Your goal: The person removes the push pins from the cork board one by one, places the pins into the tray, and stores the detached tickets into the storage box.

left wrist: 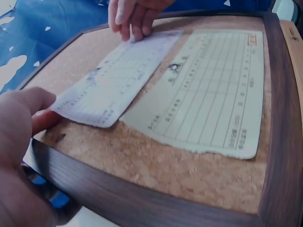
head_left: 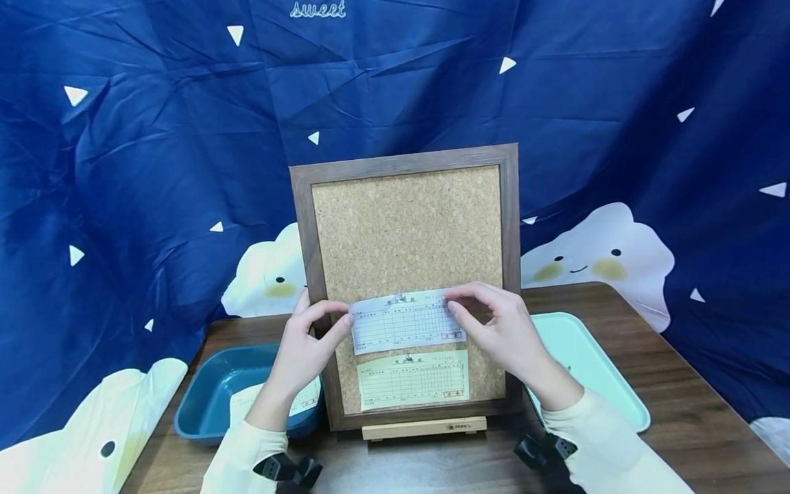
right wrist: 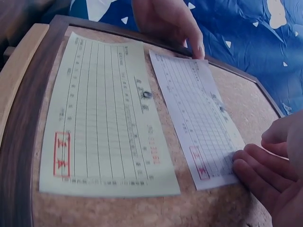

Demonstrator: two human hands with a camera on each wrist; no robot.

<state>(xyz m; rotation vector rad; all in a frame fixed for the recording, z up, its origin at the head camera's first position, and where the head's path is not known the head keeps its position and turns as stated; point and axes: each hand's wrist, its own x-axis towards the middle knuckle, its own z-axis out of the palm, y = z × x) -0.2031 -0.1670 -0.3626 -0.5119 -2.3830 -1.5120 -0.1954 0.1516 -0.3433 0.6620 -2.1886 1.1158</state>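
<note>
A framed cork board stands tilted back on the table. A whitish printed form slip lies across its lower half, above a pale green form slip of the same layout. My left hand pinches the white slip's left edge between thumb and finger. At its upper right corner, my right hand holds the slip between thumb and fingertips. A small dark, shiny pin-like spot sits at the green slip's top middle; a similar spot shows on the white slip.
A teal bin with another paper slip in it stands left of the board. To the right lies a mint tray, partly behind my right arm. A wooden stand ledge supports the board. Behind hangs a blue curtain.
</note>
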